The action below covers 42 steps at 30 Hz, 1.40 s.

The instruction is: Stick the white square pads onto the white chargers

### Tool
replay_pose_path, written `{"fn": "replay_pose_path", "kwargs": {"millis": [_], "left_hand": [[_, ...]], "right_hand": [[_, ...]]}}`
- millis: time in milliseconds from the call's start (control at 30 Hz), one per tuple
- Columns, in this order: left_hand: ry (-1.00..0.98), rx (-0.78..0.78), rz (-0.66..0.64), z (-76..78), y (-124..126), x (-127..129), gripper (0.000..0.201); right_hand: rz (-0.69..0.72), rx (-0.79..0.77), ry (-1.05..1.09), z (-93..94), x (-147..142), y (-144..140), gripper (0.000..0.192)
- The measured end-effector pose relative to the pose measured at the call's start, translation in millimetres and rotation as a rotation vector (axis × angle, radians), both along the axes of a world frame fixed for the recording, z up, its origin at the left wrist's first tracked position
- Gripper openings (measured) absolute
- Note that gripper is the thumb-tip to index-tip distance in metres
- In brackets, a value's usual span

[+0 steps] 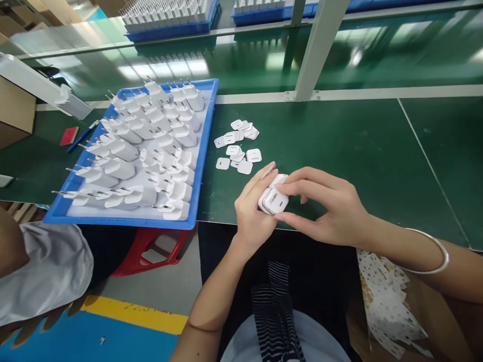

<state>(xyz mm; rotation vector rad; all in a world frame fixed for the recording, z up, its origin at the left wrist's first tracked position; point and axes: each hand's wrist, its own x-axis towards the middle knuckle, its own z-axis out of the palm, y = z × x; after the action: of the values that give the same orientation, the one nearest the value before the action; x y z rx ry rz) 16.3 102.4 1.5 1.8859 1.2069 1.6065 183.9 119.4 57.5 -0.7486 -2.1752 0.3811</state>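
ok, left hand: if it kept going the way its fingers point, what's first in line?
The left hand points up and right, away from the body. First likely the small white plates scattered on the green table, just beyond the charger it holds; depth is unclear.

Green bench (pixel 339 146): blue tray (pixel 204 151), white labels (pixel 237 143).

Blue tray (pixel 204 151) of white plug chargers (pixel 124 166) on the green table (pixel 339 141); loose white labels (pixel 237 146) beside it; red stool (pixel 151 249) beneath; silver bracelet (pixel 433 256).
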Motion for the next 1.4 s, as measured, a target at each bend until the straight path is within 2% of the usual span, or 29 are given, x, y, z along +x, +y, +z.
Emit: {"fn": "replay_pose_path", "kwargs": {"millis": [300, 733, 900, 967, 1167, 1400], "left_hand": [[0.027, 0.002, -0.007, 1.2, 0.6, 0.4, 0.038], [0.051, -0.015, -0.005, 2.0, -0.4, 1.0, 0.037], [0.011, -0.049, -0.043, 3.1, -0.1, 1.0, 0.036], [-0.02, -0.064, -0.058, 3.7, 0.3, 1.0, 0.037], [-0.095, -0.125, -0.1, 6.2, 2.5, -0.4, 0.04], [-0.132, -0.143, -0.181, 9.8, 4.5, -4.2, 0.037]], "right_hand": [[-0.054, 0.23, -0.143, -4.0, 3.3, 2.6, 0.023], [-0.066, 0.232, -0.188, -3.8, 2.9, 3.3, 0.021], [-0.058, 0.245, -0.183, -3.9, 4.0, 4.2, 0.019], [-0.051, 0.226, -0.168, -2.7, 4.9, 4.4, 0.021], [0.033, 0.027, -0.074, 2.6, 7.8, 5.2, 0.037], [0.077, -0.004, -0.054, -2.7, 7.9, 7.8, 0.029]]}}
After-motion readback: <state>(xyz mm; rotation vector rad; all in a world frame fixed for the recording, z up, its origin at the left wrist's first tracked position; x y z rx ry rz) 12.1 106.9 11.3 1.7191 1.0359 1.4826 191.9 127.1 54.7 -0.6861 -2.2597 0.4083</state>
